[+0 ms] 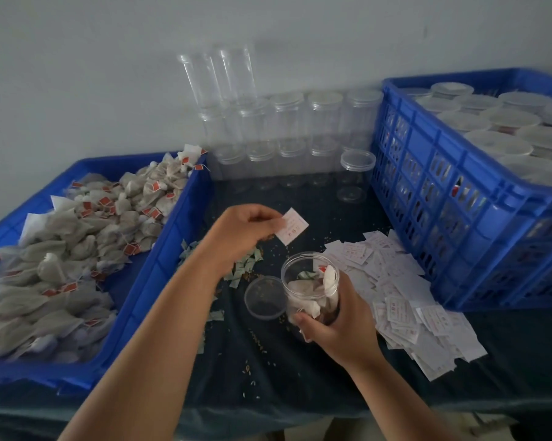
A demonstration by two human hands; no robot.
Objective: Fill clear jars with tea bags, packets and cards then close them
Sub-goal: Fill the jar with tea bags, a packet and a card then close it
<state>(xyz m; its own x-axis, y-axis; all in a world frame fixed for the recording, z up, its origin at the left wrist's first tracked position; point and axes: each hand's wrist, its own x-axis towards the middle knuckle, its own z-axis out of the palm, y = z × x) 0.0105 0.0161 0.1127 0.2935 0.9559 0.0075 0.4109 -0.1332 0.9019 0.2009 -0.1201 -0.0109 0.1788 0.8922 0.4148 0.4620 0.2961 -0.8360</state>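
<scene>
From the head camera, the left hand (pixel 243 230) is raised over the middle of the dark table (pixel 268 383), its thumb and fingertips pinching one small white card (pixel 292 226) by its left edge. The card is clear of the table, farther away than the open jar (pixel 309 281).

The right hand (pixel 341 326) wraps its fingers round the lower part of that clear jar and holds it near the centre, mouth up and tilted slightly. Tea bags and a bit of green packet show inside it. Its clear lid (pixel 264 298) lies on the table just to the jar's left.

Small green packets (pixel 246 267) are scattered beyond the lid, partly under the left forearm. A loose pile of cards (pixel 405 294) spreads to the right of the jar.

At the left, a blue tray (pixel 160 265) is heaped with tea bags (pixel 77 249) bearing red tags. At the right, a blue crate (pixel 443 173) holds closed jars (pixel 497 122). Empty jars (pixel 287 128) are stacked against the far wall.
</scene>
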